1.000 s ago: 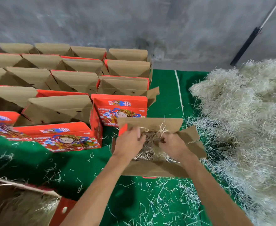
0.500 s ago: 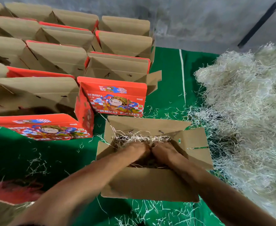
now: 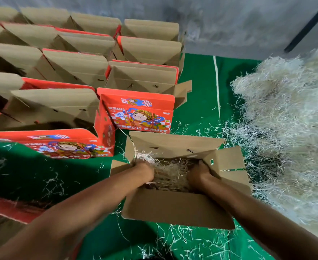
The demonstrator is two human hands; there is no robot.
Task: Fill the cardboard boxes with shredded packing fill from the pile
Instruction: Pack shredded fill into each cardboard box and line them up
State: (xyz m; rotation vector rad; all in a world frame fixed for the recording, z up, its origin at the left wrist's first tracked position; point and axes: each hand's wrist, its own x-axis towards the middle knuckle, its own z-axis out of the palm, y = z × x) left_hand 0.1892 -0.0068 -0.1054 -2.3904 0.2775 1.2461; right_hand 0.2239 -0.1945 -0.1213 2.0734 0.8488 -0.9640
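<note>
Our forearms reach into the open cardboard box [image 3: 177, 209] on the green mat [image 3: 197, 113]. Our left hand [image 3: 145, 170] and right hand [image 3: 198, 172] are buried in the shredded fill [image 3: 170, 170], fingers hidden, so we cannot tell their grip. Half a second ago our hands met mid-box; now they sit apart at its sides. The pile [image 3: 289, 117] lies right; red printed boxes [image 3: 135, 111] stand beyond.

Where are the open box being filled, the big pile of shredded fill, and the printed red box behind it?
open cardboard box [image 3: 177, 209]: head view, on its near brown wall.
pile of shredded fill [image 3: 289, 109]: head view, on the pale heap's middle.
printed red box [image 3: 137, 112]: head view, on its pictured front face.
</note>
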